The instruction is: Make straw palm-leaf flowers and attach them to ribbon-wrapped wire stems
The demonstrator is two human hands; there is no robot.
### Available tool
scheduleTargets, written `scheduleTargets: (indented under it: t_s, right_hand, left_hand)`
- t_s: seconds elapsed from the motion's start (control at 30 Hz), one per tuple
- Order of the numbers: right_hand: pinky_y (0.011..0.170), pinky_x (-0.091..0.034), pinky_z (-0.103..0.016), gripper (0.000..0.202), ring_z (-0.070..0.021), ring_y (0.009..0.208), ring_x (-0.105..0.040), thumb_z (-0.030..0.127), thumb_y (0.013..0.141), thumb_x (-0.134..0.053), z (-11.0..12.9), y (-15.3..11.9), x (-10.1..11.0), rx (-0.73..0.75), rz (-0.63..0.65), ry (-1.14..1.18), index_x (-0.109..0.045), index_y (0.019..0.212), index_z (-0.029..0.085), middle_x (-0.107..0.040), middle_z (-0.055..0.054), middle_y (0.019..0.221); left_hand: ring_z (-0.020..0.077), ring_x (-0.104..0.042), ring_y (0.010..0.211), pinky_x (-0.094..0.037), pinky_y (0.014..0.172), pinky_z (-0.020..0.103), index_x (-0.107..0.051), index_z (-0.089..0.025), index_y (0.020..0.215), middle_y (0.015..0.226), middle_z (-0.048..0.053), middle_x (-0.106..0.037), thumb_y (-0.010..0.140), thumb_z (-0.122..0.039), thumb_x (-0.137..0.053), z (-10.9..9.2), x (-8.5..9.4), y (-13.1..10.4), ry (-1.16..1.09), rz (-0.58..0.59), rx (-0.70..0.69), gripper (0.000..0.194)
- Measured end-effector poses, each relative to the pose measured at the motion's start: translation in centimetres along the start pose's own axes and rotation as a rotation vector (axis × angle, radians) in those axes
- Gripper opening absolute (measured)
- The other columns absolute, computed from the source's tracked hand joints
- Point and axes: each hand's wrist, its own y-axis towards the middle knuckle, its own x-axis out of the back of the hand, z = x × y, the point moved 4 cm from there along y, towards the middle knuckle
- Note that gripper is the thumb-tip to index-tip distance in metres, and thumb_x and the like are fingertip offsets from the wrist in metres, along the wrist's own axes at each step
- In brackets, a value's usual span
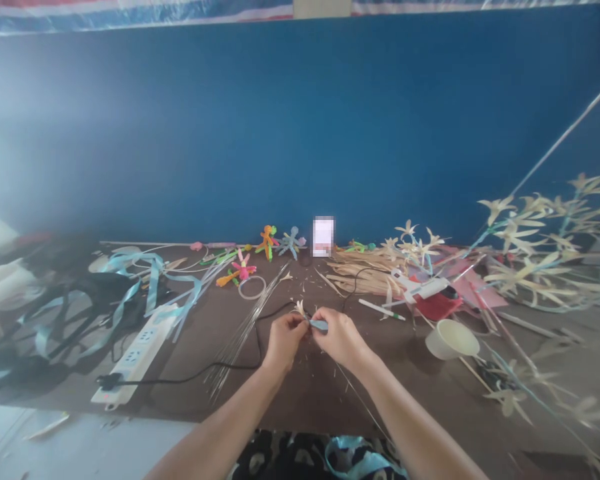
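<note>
My left hand (285, 339) is closed in a pinch at the base of a small pale flower (300, 307), whose petals stick up past the fingertips. Close beside it, my right hand (344, 335) pinches a light-blue ribbon (319, 325) against the flower's base. The fingertips of both hands nearly meet, so the exact spot where ribbon and stem touch is hidden. A thin wire (357, 393) runs from under my right hand down toward my lap. More light-blue ribbon (353, 450) lies across the patterned cloth there.
Left of my hands lie thin metal wires (250, 323) and a power strip (139, 353) with a black cord. Fuzzy coloured figures (267, 241) sit along the blue wall. To the right are pale dried strips (365, 270), a marker (381, 309), a paper cup (453, 339) and flowered branches (523, 233).
</note>
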Motion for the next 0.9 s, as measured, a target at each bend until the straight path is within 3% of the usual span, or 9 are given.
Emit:
scheduleTargets:
  t_s: [0.2,0.43,0.6,0.77,0.9]
  right_hand:
    - [0.057,-0.033,-0.019,0.010,-0.0124,0.063,-0.053,0.024,0.067,-0.049,0.0,-0.4,0.2,0.003,-0.043,0.001,-0.057,0.072,0.021,-0.060,0.000,0.069]
    - [0.053,-0.033,-0.018,0.013,-0.0104,0.056,-0.049,0.023,0.067,-0.048,-1.4,0.8,1.0,-0.056,0.050,0.239,-0.058,0.062,0.016,-0.056,0.002,0.057]
    - [0.046,-0.030,-0.018,0.015,-0.0075,0.047,-0.042,0.026,0.068,-0.051,-1.8,-0.3,2.6,-0.120,0.106,0.314,-0.059,0.062,0.015,-0.050,0.004,0.050]
    - [0.043,-0.030,-0.018,0.022,-0.0075,0.046,-0.043,0.034,0.072,-0.049,-3.6,-3.0,5.6,-0.177,0.158,0.361,-0.058,0.066,0.015,-0.049,0.003,0.052]
    - [0.044,-0.032,-0.019,0.029,-0.0094,0.046,-0.046,0.040,0.074,-0.046,-5.8,-4.4,7.6,-0.195,0.151,0.194,-0.059,0.065,0.016,-0.052,0.002,0.049]
  left_hand:
    - [0.0078,-0.048,0.044,-0.038,0.046,0.019,-0.058,-0.014,0.060,0.047,-0.004,-0.053,0.058,-0.019,-0.059,-0.3,0.1,-0.2,-0.017,-0.029,-0.001,0.005]
    - [0.0092,-0.052,0.047,-0.037,0.043,0.018,-0.057,-0.014,0.062,0.052,-0.003,-0.057,0.060,-0.017,-0.055,-0.5,0.1,-0.2,0.057,-0.017,-0.049,0.004]
    - [0.0108,-0.055,0.050,-0.037,0.041,0.017,-0.056,-0.014,0.068,0.054,-0.002,-0.057,0.061,-0.017,-0.053,-0.8,0.3,-0.1,0.060,-0.025,-0.036,0.009]
    - [0.0121,-0.057,0.052,-0.037,0.042,0.018,-0.056,-0.013,0.069,0.054,0.000,-0.059,0.058,-0.020,-0.055,-1.9,2.7,1.5,0.034,-0.132,0.035,0.013]
    - [0.0106,-0.057,0.052,-0.038,0.044,0.017,-0.057,-0.013,0.071,0.053,-0.001,-0.059,0.056,-0.021,-0.058,-2.6,4.9,2.7,-0.017,-0.221,0.051,0.017]
